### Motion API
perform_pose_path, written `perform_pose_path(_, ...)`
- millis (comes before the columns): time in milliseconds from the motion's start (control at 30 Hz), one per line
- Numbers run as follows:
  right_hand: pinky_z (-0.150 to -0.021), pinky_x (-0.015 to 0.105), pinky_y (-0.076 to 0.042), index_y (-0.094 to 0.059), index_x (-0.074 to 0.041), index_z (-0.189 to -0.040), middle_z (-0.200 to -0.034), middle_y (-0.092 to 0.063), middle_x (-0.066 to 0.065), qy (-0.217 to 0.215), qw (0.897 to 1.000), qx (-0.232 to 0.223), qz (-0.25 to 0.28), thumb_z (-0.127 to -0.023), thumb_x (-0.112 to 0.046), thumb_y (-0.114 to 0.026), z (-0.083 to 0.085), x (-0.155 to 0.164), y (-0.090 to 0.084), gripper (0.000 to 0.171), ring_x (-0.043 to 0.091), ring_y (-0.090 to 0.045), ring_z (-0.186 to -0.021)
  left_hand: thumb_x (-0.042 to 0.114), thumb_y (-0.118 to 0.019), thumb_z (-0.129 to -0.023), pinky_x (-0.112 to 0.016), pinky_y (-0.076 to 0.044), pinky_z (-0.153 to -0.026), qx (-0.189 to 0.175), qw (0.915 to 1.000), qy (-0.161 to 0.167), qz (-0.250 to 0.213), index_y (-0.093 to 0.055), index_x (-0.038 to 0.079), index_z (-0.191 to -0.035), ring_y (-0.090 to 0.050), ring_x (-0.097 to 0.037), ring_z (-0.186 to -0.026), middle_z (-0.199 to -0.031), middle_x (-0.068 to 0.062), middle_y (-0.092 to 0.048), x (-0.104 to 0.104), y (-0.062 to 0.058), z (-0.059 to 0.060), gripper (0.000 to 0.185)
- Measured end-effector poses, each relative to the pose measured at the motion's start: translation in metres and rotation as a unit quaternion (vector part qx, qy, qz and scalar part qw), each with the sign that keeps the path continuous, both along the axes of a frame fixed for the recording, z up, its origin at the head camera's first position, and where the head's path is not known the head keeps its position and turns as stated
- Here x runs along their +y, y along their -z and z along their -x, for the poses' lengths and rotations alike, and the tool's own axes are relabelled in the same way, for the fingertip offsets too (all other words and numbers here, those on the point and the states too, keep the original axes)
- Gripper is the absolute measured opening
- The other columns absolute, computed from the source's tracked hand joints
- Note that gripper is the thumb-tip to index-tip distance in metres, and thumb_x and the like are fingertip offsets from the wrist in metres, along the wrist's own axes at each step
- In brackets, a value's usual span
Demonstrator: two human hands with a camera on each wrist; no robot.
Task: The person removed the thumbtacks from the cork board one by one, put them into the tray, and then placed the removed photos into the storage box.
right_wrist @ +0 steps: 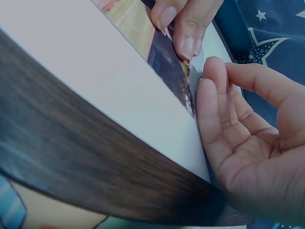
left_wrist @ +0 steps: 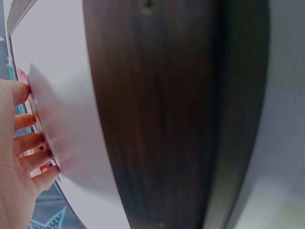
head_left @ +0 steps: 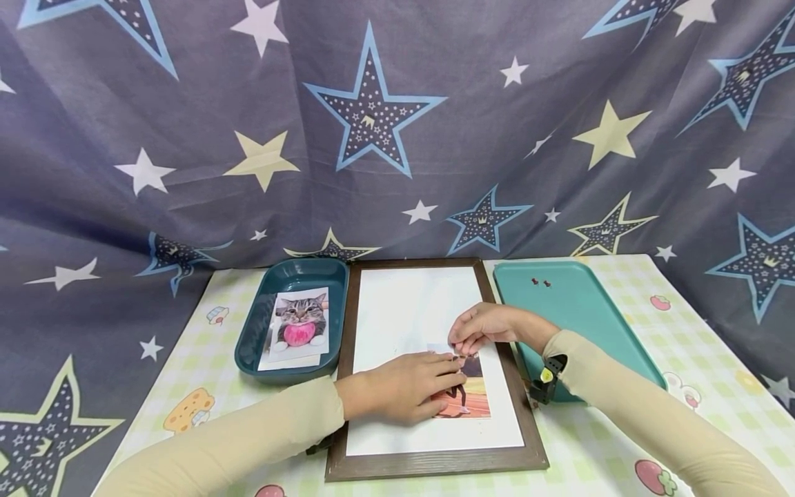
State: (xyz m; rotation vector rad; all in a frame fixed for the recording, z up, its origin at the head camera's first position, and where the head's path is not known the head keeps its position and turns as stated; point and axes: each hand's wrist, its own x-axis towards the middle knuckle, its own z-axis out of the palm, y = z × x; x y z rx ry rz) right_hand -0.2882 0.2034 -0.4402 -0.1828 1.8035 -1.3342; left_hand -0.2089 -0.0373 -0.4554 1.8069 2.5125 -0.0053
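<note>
A photo (head_left: 475, 404) with a figure's legs on orange ground lies on the white board (head_left: 410, 304) in a dark brown frame. My left hand (head_left: 406, 388) rests across the photo's left part, fingers outstretched and fingertips touching it. My right hand (head_left: 481, 324) is at the photo's top edge, close to the left fingertips. In the right wrist view, the right hand (right_wrist: 257, 119) has thumb and index finger brought together, the others curled; whether something small is between them is hidden. A small red spot (left_wrist: 45, 167) shows among the left fingers, too blurred to identify.
Left of the frame (head_left: 349, 304), a dark teal tray (head_left: 251, 338) holds a cat photo (head_left: 301, 324) on top of other paper. Partly under the right forearm, a green tray (head_left: 596, 317) holds two red push pins (head_left: 540, 282). A checked cloth (head_left: 671, 324) covers the table; a starry curtain hangs behind.
</note>
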Motion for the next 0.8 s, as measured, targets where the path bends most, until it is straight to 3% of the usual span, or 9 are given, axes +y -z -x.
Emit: perform_pose_path(800, -0.073, 0.023, -0.060, -0.072, -0.004, -0.098, -0.081, -0.074, 0.001, 0.018, 0.999, -0.024, 0.022, -0.099, 0.000, -0.057, 0.0022, 0.0028, 0.0018, 0.016, 0.008, -0.070, -0.072, 0.037, -0.045, -0.108, -0.036, -0.033, -0.124, -0.010, 0.9999, -0.004, 0.000, -0.046, 0.015, -0.153, -0.038, -0.024, -0.151, -0.162, -0.008, -0.041, 0.0008, -0.0044, -0.0021, 0.051)
